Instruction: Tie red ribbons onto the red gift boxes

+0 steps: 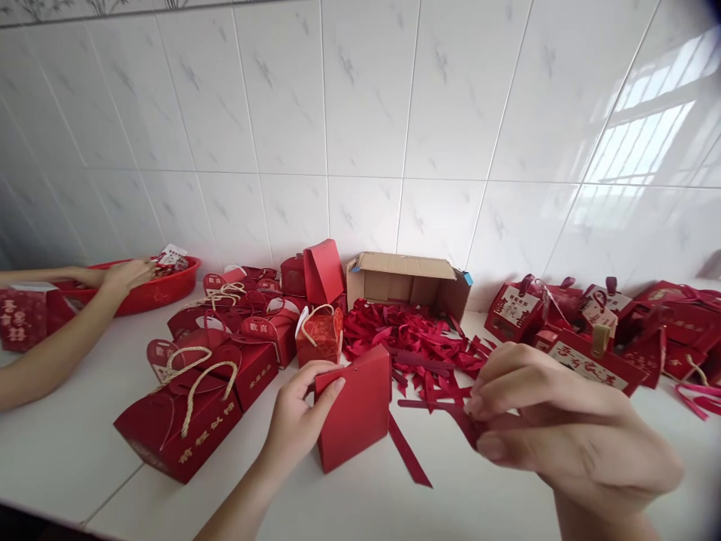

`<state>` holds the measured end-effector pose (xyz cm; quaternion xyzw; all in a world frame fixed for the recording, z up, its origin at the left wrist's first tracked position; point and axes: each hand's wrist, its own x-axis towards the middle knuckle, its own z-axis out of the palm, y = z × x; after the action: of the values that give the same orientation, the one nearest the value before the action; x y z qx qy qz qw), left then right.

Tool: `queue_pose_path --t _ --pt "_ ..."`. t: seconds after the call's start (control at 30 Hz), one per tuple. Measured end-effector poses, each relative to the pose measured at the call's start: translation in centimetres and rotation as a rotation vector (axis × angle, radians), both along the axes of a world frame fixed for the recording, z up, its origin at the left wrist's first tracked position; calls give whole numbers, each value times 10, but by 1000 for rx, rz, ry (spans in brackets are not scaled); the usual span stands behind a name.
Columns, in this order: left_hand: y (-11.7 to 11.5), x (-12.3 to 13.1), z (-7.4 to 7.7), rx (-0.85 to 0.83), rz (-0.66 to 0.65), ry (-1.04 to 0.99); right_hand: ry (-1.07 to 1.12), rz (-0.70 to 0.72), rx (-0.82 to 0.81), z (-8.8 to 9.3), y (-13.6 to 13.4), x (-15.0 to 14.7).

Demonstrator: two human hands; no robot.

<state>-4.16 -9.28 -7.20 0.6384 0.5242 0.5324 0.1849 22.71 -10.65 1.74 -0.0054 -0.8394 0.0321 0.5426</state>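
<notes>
A plain red cardboard box (354, 417), before a crimson ribbon pile (414, 330), is gripped at upper left by the left hand (307, 406); a dark-red ribbon strip (460, 422) is pinched by the raised right hand (568, 432).

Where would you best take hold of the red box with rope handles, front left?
Probably by both rope handles, from above: they loop over the top of the red box, which rests on the table. Coming from its right looks awkward, as the person's left hand is on that side.
</notes>
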Motion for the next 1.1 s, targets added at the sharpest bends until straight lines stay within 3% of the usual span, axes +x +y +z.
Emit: queue_pose_path --t 0.1,0.2,0.27,0.43,0.53,0.67,0.83,1.1 --pt "7 13 -2 -47 -82 -34 58 0 -5 -1 -1 -3" --pt "13 25 9 -13 -135 -55 55 18 -15 -2 3 -3" --pt "15 32 29 58 -172 -76 71 2 -41 -4 7 -1" --pt "10 54 96 221 -350 -90 312 -172 -168 -8 16 -5" --pt "3 71 117 419 -372 -22 371 -231 -288 -9 16 -9" --pt "-4 86 114 534 -387 39 416 -290 -363 -9 16 -10" --pt "-5 88 102 558 -348 88 382 -332 -357 -9 20 -10" --pt "2 88 96 567 -334 83 376 -313 -430 -13 25 -16"
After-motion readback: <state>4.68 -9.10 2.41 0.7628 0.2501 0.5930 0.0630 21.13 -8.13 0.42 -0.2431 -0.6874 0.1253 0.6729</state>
